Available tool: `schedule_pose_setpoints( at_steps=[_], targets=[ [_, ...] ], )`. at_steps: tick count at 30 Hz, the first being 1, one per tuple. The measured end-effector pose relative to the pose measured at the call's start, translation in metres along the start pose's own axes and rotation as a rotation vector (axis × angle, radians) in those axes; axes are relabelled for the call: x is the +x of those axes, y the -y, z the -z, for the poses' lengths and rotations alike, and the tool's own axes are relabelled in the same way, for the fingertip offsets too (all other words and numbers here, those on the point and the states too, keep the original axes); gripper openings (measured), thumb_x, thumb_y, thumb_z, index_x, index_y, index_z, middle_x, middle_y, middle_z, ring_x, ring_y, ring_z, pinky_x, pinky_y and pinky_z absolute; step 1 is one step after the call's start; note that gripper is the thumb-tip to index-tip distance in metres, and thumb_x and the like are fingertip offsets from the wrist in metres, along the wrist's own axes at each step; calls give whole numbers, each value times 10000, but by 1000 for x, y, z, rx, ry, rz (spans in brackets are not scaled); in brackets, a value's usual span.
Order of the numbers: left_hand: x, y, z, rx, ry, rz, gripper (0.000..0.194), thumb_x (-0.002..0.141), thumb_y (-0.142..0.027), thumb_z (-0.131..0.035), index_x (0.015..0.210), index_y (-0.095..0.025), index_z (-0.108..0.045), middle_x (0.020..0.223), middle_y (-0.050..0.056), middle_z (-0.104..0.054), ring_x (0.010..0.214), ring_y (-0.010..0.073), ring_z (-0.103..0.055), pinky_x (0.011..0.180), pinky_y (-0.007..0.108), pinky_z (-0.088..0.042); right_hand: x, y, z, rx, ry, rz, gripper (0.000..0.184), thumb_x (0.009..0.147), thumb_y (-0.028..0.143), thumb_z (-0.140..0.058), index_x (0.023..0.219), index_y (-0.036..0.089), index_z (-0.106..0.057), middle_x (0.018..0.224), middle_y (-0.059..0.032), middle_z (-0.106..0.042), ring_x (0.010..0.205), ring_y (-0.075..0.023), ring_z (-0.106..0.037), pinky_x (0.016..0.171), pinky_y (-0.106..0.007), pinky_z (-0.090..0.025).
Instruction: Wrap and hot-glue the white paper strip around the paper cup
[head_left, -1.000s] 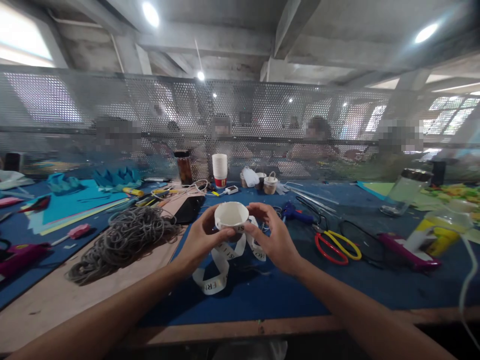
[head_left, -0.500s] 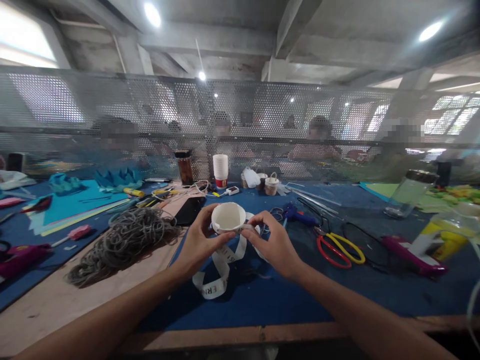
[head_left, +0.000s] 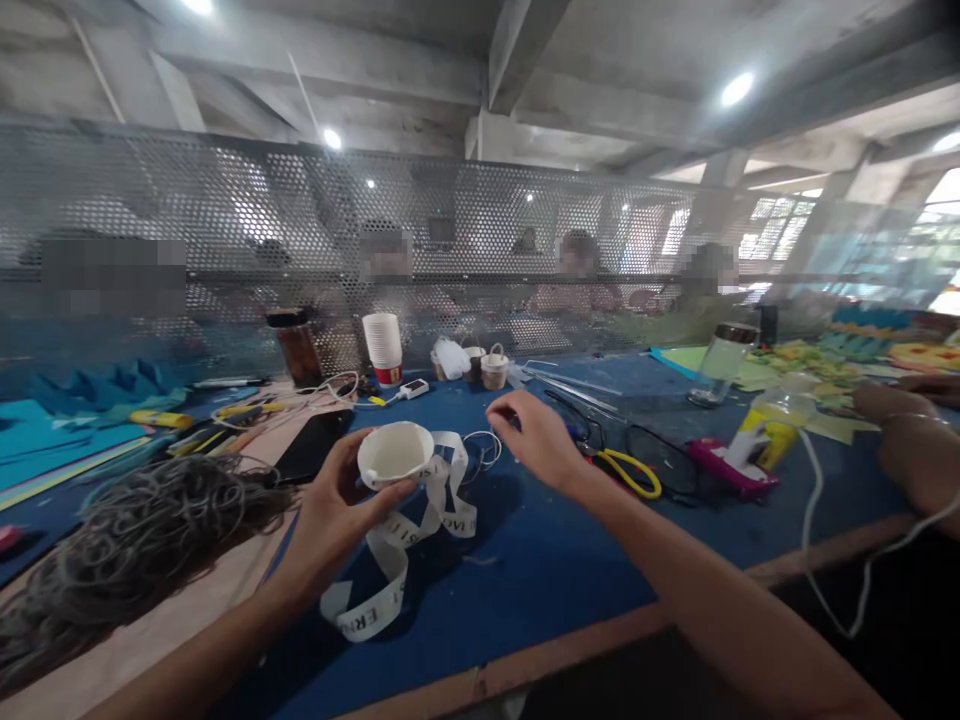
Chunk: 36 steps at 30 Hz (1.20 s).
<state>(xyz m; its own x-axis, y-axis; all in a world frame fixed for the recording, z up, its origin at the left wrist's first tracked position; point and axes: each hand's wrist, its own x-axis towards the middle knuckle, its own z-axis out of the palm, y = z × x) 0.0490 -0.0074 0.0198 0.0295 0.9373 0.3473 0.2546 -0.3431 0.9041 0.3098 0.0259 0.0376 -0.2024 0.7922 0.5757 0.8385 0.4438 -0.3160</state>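
My left hand (head_left: 352, 490) is closed around a small white paper cup (head_left: 395, 455), its thumb along the near side and the mouth tilted up towards me. A white ribbon with dark printed letters (head_left: 382, 610) trails from the cup and lies in loops on the blue tabletop. To the right, my right hand (head_left: 536, 435) is over the table, apart from the cup. Its fingers are loosely bent, and I see nothing held in them. Behind it a bit of a blue glue gun (head_left: 576, 425) shows; the hand hides most of it.
Yellow-handled scissors (head_left: 630, 475) and a purple glue gun (head_left: 735, 470) lie right. Grey yarn (head_left: 150, 540) and a black phone (head_left: 311, 445) are left. Stacked paper cups (head_left: 383, 345), small baskets (head_left: 493, 370) and a glass jar (head_left: 724, 365) stand farther back. Another person's arm (head_left: 919, 450) rests at right.
My right hand has let go of the cup and ribbon and moved right, over the blue glue gun. The view has turned right; the left hand still holds the cup.
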Motion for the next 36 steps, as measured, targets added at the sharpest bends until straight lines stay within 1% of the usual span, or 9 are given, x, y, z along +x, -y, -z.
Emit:
schedule_pose_setpoints(
  at_steps=[4, 8, 12, 16, 21, 26, 29, 33, 36],
  targets=[
    [-1, -1, -1, 16, -1, 10, 690, 680, -488, -798, 1256, -236, -515, 1184, 97, -676, 1071, 326, -668, 771, 396, -601, 12, -57, 22, -188, 57, -164, 244, 976, 234, -446, 1080, 177, -659, 1045, -87, -707, 936, -205, -653, 818, -316, -465],
    [-3, -1, -1, 37, 25, 28, 685, 696, -487, -785, 1267, -226, -511, 1176, 104, -679, 1074, 321, -668, 770, 389, -598, 5, -91, 20, -363, 230, -225, 214, 901, 281, -586, 1043, 172, -704, 1050, -109, -722, 983, -249, -664, 820, -323, -458],
    [-2, 1, -1, 23, 20, 8, 695, 688, -462, -791, 1270, -217, -499, 1194, 112, -677, 1065, 305, -674, 778, 370, -592, -4, -93, 5, -516, 328, -193, 280, 868, 336, -660, 1077, 155, -699, 1122, -157, -700, 1101, -308, -617, 925, -398, -418],
    [-2, 4, -1, 5, 48, -12, 696, 689, -417, -804, 1279, -220, -490, 1222, 112, -667, 1104, 292, -661, 870, 393, -573, -6, -89, -3, -615, 342, -154, 256, 874, 300, -662, 1060, 125, -685, 1113, -184, -692, 1085, -329, -612, 913, -422, -409],
    [-5, 5, -1, 4, 58, -66, 680, 702, -374, -810, 1290, -241, -495, 1269, 93, -639, 1165, 276, -629, 976, 401, -527, -8, -87, -4, -665, 292, -116, 265, 892, 236, -620, 1112, 91, -646, 1089, -197, -679, 1055, -336, -610, 878, -415, -408],
    [-6, 7, 1, 10, 44, -115, 676, 713, -351, -816, 1298, -258, -491, 1288, 81, -621, 1182, 260, -614, 996, 381, -515, -9, -77, 7, -655, 172, -106, 306, 944, 265, -512, 1184, 111, -624, 1101, -174, -635, 1012, -309, -612, 868, -402, -405],
    [-4, 9, 2, 14, 33, -127, 686, 716, -345, -817, 1309, -261, -482, 1301, 80, -613, 1193, 258, -607, 1004, 382, -511, -5, -66, 16, -563, 49, -118, 389, 967, 311, -458, 1304, 145, -561, 1136, -150, -617, 1005, -289, -614, 856, -381, -423],
    [2, 6, 2, 31, 20, -153, 705, 711, -345, -820, 1326, -259, -484, 1331, 85, -603, 1196, 265, -609, 1009, 395, -512, 4, -49, 21, -86, -143, -113, 379, 952, 415, -496, 1198, 164, -640, 1085, -133, -656, 932, -280, -635, 793, -368, -458],
    [9, 1, 1, 71, 21, -185, 678, 728, -332, -805, 1334, -263, -509, 1355, 79, -593, 1210, 266, -603, 1022, 397, -507, 8, -29, 18, 235, -140, -125, 395, 917, 488, -563, 1118, 166, -670, 1018, -113, -698, 897, -265, -650, 787, -363, -474]
  ],
)
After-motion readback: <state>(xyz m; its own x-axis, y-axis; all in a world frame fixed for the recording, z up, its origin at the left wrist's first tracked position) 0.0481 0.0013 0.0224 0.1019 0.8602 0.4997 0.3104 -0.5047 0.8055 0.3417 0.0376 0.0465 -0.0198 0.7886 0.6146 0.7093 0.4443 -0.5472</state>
